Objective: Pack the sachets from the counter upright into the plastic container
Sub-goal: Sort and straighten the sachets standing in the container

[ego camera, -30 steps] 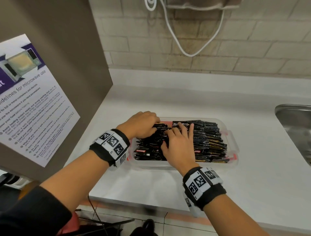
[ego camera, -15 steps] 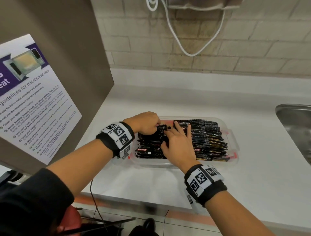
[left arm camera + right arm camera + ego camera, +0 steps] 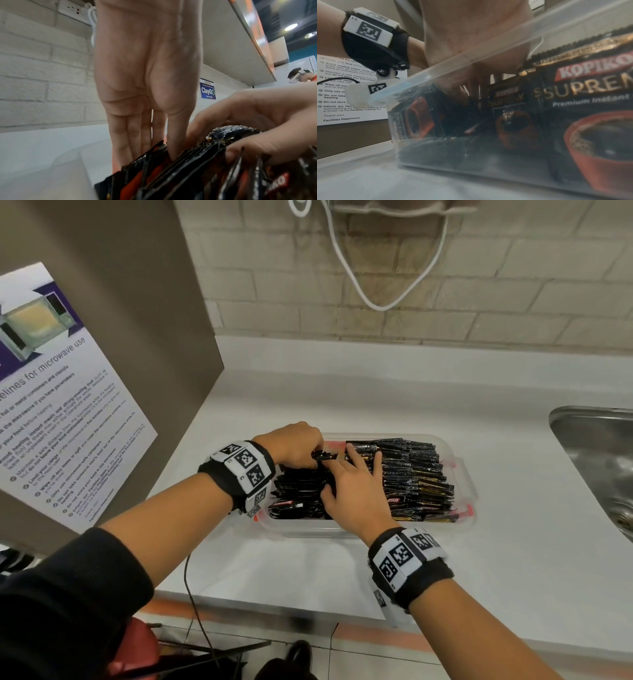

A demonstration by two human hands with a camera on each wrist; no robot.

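A clear plastic container (image 3: 460, 474) stands on the white counter, full of black Kopiko sachets. On its right side a packed row of sachets (image 3: 411, 470) stands upright; on its left side other sachets (image 3: 298, 498) lie loose and slanted. My left hand (image 3: 317, 460) is at the back left corner with its fingers pushed down among the sachets (image 3: 188, 169), pinching one that sticks out. My right hand (image 3: 342, 470) lies flat with spread fingers against the left end of the upright row. Through the container wall (image 3: 471, 155) I see printed sachet fronts (image 3: 590, 94).
A steel sink (image 3: 596, 460) is sunk into the counter at the right. A brown panel with a microwave notice (image 3: 51, 405) closes off the left side. A white cable (image 3: 376, 285) hangs on the brick wall behind. The counter's front edge runs just below my wrists.
My left hand has shifted slightly toward the container's back and drawn a sachet up from the loose pile. My right hand has stayed against the upright row.
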